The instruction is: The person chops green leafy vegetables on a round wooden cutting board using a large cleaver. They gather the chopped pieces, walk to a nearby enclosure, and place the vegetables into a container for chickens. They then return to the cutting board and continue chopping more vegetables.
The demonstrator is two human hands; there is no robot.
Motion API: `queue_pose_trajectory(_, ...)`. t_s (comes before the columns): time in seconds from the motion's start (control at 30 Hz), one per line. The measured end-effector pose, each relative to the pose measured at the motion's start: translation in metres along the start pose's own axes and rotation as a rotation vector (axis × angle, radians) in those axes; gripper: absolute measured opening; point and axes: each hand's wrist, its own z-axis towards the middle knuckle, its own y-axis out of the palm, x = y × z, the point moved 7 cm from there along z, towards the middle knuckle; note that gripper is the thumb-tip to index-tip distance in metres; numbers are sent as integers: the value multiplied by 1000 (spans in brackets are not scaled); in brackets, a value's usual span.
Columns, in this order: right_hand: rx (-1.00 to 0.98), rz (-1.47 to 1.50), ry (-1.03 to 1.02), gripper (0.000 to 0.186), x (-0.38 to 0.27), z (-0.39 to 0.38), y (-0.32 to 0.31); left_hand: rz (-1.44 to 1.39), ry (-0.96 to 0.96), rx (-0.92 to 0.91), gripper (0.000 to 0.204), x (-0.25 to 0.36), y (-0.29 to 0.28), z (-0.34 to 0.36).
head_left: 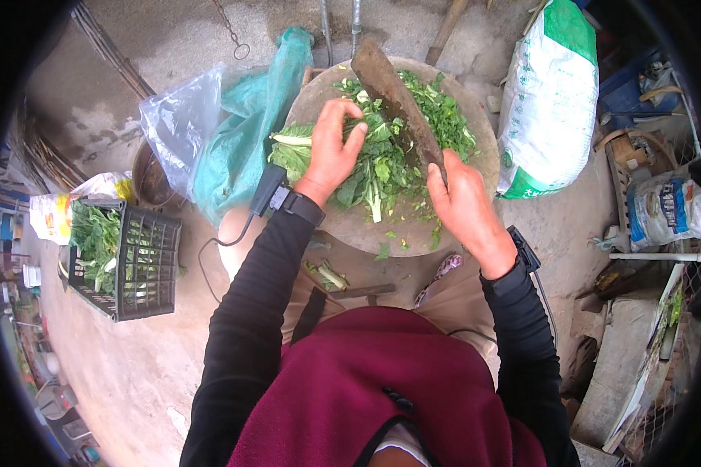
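Observation:
A rusty, broad-bladed cleaver (397,101) slants over a round chopping board (475,109). My right hand (466,204) is wrapped round its handle at the board's right side. My left hand (333,149) curls its fingers over a bunch of leafy greens (364,167), just left of the blade. Pale stalks stick out from under that hand and toward me. Beyond the blade, to the right, lies a heap of chopped greens (444,117). Small cut bits are scattered over the board's near part. The blade hides some of the leaves beneath it.
A black plastic crate (144,265) with more greens stands on the floor at left. Teal netting (245,132) and a clear plastic bag (181,124) lie beside the board. A white-and-green sack (549,109) stands at right. A few leaves (327,275) lie on the floor between my legs.

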Motion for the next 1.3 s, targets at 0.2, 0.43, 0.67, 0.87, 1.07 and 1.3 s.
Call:
queue_pose_trajectory(0.2,-85,-109,-4,20,-17,-1,-6,388,183,-95,14,17,20,8)
queue_pose_trajectory(0.43,-201,-141,-1,18,-13,10,-14,367,179,-95,14,9,22,7)
queue_pose_trajectory(0.67,-222,29,137,21,33,60,59,309,102,-102,13,-2,24,4)
queue_pose_trajectory(0.87,-93,-27,20,21,7,30,19,305,129,0,16,11,16,-2)
queue_pose_trajectory(1.07,-291,-102,87,20,-8,6,-13,300,154,27,15,8,18,-2)
queue_pose_trajectory(1.3,-196,-77,2,24,19,52,63,333,153,-10,15,5,22,-2)
